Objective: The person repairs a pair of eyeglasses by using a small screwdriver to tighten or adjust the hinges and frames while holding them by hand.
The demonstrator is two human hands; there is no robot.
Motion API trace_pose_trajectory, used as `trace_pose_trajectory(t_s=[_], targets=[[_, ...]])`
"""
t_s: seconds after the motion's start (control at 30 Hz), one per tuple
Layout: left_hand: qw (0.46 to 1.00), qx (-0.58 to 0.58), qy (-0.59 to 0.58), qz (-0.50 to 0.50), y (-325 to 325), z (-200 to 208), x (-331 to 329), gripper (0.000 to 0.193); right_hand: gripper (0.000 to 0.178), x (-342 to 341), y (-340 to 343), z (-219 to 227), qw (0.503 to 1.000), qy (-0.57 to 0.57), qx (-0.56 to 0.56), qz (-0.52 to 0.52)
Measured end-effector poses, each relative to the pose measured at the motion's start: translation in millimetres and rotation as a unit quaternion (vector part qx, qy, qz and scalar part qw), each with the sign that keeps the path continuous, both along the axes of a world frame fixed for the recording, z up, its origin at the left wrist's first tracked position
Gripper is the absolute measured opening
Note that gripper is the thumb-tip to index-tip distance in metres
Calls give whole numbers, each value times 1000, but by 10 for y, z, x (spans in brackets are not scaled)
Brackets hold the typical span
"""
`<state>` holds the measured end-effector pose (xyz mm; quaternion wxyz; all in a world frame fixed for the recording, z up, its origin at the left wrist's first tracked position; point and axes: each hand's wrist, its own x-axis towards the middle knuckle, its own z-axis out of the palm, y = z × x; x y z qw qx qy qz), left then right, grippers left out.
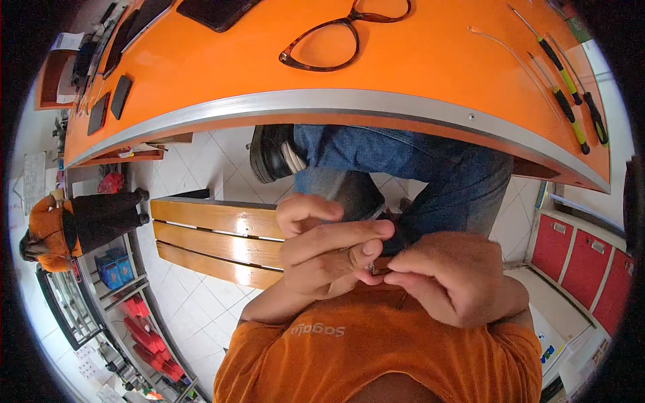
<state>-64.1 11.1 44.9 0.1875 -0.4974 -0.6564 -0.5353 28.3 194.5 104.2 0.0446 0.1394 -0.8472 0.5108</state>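
Both hands meet in front of my orange shirt (396, 342), below the table's near edge. My left hand (326, 252) has its thumb and a finger pinched together, the other fingers bent loosely above. Close against it, my right hand (453, 275) also pinches with thumb and forefinger. Between the fingertips shows a tiny dark, shiny piece (373, 268), too small to name. The fingers hide most of it, and I cannot tell which hand bears it.
On the orange table (416, 60) lie tortoiseshell eyeglasses (320, 46), a dark phone (218, 10) and several screwdrivers (563, 74) at the right. A slatted wooden bench (222, 238) stands at left. Red lockers (554, 245) are at right; another person (54, 228) stands far left.
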Motion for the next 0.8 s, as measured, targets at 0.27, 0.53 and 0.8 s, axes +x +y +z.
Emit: trace_pose_trajectory(t_s=[0.27, 0.53, 0.8], targets=[[991, 54, -119, 9, -60, -147, 236, 32, 17, 142, -167, -54, 977, 148, 147, -34], [971, 45, -233, 33, -132, -208, 437, 36, 19, 142, -246, -162, 964, 213, 157, -32], [954, 83, -289, 19, -97, -251, 478, 38, 16, 131, -314, -180, 965, 212, 132, -87]])
